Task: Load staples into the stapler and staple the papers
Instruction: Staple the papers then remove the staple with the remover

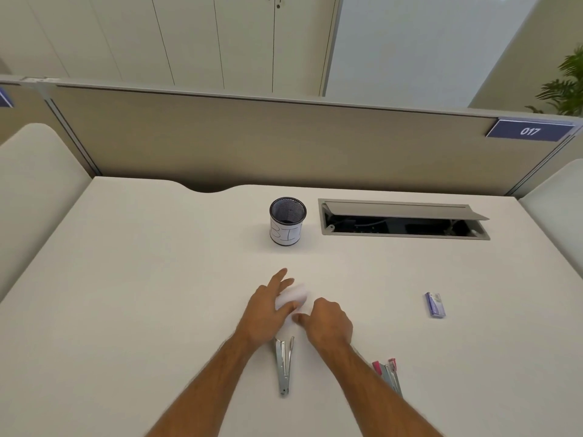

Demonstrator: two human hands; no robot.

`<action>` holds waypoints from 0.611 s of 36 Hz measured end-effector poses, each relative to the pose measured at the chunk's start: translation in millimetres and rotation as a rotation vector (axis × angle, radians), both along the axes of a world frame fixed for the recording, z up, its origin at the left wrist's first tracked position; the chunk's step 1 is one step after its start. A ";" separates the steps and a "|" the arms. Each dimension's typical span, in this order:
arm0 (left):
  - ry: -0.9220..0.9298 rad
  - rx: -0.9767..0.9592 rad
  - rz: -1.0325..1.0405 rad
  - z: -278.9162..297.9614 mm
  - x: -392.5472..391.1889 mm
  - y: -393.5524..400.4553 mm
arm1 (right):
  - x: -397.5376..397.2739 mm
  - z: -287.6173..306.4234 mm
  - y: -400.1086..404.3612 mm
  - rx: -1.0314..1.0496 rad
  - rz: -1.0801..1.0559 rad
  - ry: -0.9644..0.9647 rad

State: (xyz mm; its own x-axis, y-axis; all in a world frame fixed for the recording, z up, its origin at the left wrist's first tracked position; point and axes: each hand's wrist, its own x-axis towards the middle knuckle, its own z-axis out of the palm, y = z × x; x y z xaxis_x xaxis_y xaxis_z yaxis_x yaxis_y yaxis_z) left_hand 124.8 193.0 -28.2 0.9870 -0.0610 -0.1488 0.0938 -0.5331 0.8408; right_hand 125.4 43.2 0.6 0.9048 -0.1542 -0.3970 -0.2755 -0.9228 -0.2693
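Note:
A small white paper (296, 294) lies mid-desk, blurred. My left hand (268, 310) rests on its left side, fingers spread, thumb on the paper. My right hand (328, 323) sits at its right edge with fingers curled; whether it pinches the paper I cannot tell. A silver stapler (284, 364) lies flat with its arms splayed apart, just below the hands between my forearms. A second stapler with pink tips (388, 373) lies to the right, partly hidden by my right forearm. A small purple staple box (435, 305) stands further right.
A black mesh cup with a white label (287, 220) stands behind the paper. Right of it is a cable tray (403, 219) set into the desk, its lid raised. A beige partition (252, 137) closes the desk's far edge.

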 end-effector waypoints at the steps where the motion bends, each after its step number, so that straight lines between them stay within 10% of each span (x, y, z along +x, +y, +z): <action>1: -0.004 -0.026 0.014 2.7 -0.5 -0.6 | -0.6 0.6 -0.2 0.009 -0.004 0.002; 6: 0.020 -0.165 0.101 18.5 -4.3 -2.8 | -3.4 2.9 -2.4 0.178 -0.090 0.001; 15: -0.001 -0.365 0.132 47.0 -12.8 -10.9 | -5.1 25.1 -21.1 1.111 -0.359 -0.025; 22: -0.041 -0.358 0.147 70.6 -25.2 -25.2 | -6.2 40.6 -38.4 1.213 -0.426 -0.085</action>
State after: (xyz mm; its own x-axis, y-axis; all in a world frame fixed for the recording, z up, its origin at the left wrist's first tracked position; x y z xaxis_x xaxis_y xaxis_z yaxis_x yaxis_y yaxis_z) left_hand 99.6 167.8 42.3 0.9938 0.0411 -0.1036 0.1095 -0.1889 0.9759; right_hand 119.2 4.8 41.1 0.9029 -0.0185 -0.4294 -0.4268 0.0788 -0.9009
